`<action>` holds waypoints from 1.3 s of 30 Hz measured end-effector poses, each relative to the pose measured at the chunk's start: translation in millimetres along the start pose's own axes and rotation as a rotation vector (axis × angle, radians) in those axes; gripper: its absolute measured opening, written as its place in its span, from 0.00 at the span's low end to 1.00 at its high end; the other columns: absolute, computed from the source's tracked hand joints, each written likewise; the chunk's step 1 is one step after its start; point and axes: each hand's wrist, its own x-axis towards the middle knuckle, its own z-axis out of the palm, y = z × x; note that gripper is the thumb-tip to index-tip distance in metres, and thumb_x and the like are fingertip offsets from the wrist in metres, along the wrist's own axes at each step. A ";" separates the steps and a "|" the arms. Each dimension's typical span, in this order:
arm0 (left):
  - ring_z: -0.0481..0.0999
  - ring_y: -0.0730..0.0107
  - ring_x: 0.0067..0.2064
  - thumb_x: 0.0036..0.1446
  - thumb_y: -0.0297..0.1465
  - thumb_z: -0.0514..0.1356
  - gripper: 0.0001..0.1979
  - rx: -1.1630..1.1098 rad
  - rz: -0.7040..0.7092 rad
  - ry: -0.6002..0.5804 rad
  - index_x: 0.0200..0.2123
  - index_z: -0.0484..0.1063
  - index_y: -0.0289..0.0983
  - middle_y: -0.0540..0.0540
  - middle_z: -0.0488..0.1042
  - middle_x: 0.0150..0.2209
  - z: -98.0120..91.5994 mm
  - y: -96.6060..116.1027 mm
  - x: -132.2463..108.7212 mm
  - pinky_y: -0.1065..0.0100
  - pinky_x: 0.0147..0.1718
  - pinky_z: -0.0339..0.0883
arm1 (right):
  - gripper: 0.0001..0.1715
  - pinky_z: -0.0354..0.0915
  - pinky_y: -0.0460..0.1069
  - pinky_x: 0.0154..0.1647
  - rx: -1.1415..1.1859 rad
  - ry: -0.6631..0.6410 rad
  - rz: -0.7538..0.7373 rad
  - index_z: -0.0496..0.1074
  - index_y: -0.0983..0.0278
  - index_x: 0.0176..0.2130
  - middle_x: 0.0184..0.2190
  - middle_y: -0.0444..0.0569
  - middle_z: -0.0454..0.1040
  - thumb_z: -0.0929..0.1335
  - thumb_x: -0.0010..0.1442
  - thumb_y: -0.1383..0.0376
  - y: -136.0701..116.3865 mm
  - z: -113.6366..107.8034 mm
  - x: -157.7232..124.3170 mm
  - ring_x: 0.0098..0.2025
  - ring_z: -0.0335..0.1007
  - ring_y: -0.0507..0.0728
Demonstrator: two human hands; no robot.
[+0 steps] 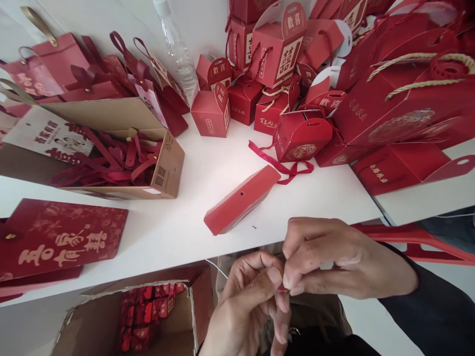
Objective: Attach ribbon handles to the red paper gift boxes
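Small red piece point(284, 290) is between our fingertips, in front of the near edge of the white table point(178, 232); mostly hidden, so we can't tell its shape. Our right hand point(326, 262) is pinched on it, thumb and forefinger tips together. Our left hand point(247, 301) has thumb and forefinger closed at the same piece, lower fingers loosely curled. Nearest on the table: slim red box point(243, 200), small hole facing up, red ribbon point(301, 169) beside its far end.
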 end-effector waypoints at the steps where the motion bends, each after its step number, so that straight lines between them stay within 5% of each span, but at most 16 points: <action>1: 0.69 0.84 0.17 0.62 0.36 0.68 0.12 0.014 0.010 0.005 0.34 0.72 0.35 0.52 0.74 0.26 -0.3 -0.3 -0.1 0.83 0.13 0.67 | 0.07 0.70 0.40 0.33 -0.016 0.001 0.002 0.82 0.63 0.40 0.35 0.46 0.75 0.72 0.70 0.65 0.5 0.2 -0.1 0.30 0.71 0.47; 4: 0.69 0.83 0.16 0.62 0.39 0.68 0.13 0.146 0.113 0.100 0.34 0.72 0.36 0.53 0.73 0.25 4.1 0.7 -2.9 0.82 0.12 0.65 | 0.02 0.69 0.41 0.34 -0.083 0.056 0.042 0.80 0.62 0.40 0.34 0.45 0.75 0.73 0.68 0.66 1.2 3.5 -0.2 0.33 0.72 0.48; 9: 0.63 0.82 0.17 0.60 0.46 0.68 0.17 0.514 0.354 0.450 0.33 0.74 0.37 0.54 0.68 0.19 21.5 -3.4 -8.6 0.81 0.15 0.59 | 0.03 0.66 0.42 0.34 -0.146 0.112 0.130 0.76 0.61 0.39 0.31 0.41 0.75 0.73 0.67 0.67 -3.4 8.7 -0.3 0.33 0.70 0.48; 11: 0.62 0.81 0.20 0.63 0.42 0.67 0.13 0.752 0.654 0.624 0.32 0.75 0.38 0.54 0.66 0.21 25.1 -4.5 -6.7 0.78 0.18 0.58 | 0.04 0.66 0.42 0.33 -0.141 0.117 0.136 0.75 0.61 0.39 0.31 0.42 0.75 0.72 0.69 0.65 -6.3 7.3 -0.3 0.32 0.71 0.49; 13: 0.67 0.76 0.27 0.62 0.34 0.67 0.04 0.990 1.106 0.805 0.37 0.77 0.40 0.51 0.69 0.28 25.1 0.2 -2.0 0.74 0.23 0.62 | 0.03 0.66 0.43 0.32 -0.146 0.151 0.159 0.76 0.60 0.40 0.33 0.43 0.76 0.71 0.69 0.64 -9.3 4.1 0.5 0.33 0.72 0.49; 15: 0.74 0.67 0.40 0.55 0.28 0.70 0.16 1.198 1.463 0.871 0.48 0.76 0.42 0.47 0.73 0.40 22.3 11.8 3.8 0.68 0.36 0.70 | 0.02 0.67 0.44 0.32 -0.179 0.219 0.168 0.76 0.59 0.40 0.34 0.43 0.77 0.71 0.69 0.65 -12.2 0.2 2.6 0.32 0.72 0.50; 16: 0.74 0.62 0.48 0.53 0.27 0.71 0.25 1.298 1.533 0.856 0.54 0.74 0.43 0.45 0.73 0.47 20.4 19.4 6.4 0.64 0.44 0.71 | 0.02 0.68 0.44 0.33 -0.204 0.254 0.161 0.76 0.58 0.40 0.34 0.43 0.77 0.71 0.69 0.65 -13.4 -1.6 4.2 0.33 0.72 0.51; 19: 0.70 0.54 0.61 0.55 0.30 0.71 0.33 1.486 1.362 0.738 0.63 0.66 0.42 0.41 0.70 0.58 15.9 41.2 11.5 0.55 0.60 0.65 | 0.02 0.70 0.46 0.36 -0.271 0.319 0.105 0.74 0.58 0.40 0.35 0.44 0.77 0.71 0.69 0.65 -15.6 -5.2 10.0 0.35 0.73 0.53; 23: 0.77 0.62 0.51 0.63 0.33 0.66 0.16 1.336 1.131 0.672 0.53 0.73 0.41 0.44 0.77 0.49 13.0 53.7 14.7 0.63 0.51 0.71 | 0.02 0.73 0.47 0.46 -0.366 0.333 0.038 0.73 0.57 0.43 0.43 0.46 0.80 0.69 0.70 0.66 -14.2 -4.9 17.8 0.46 0.77 0.55; 33: 0.77 0.67 0.43 0.65 0.30 0.63 0.06 1.246 1.158 0.618 0.45 0.74 0.40 0.46 0.75 0.43 -3.1 54.5 26.5 0.68 0.41 0.73 | 0.06 0.75 0.50 0.52 -0.571 0.313 -0.054 0.72 0.61 0.46 0.47 0.50 0.81 0.65 0.74 0.66 -6.0 2.3 35.1 0.51 0.78 0.56; 39: 0.77 0.66 0.45 0.64 0.32 0.65 0.08 1.325 1.163 0.590 0.46 0.76 0.41 0.45 0.76 0.44 5.0 58.8 28.8 0.68 0.42 0.74 | 0.07 0.76 0.53 0.51 -0.571 0.312 -0.040 0.72 0.61 0.47 0.49 0.51 0.81 0.64 0.75 0.66 -3.0 2.5 39.9 0.51 0.79 0.58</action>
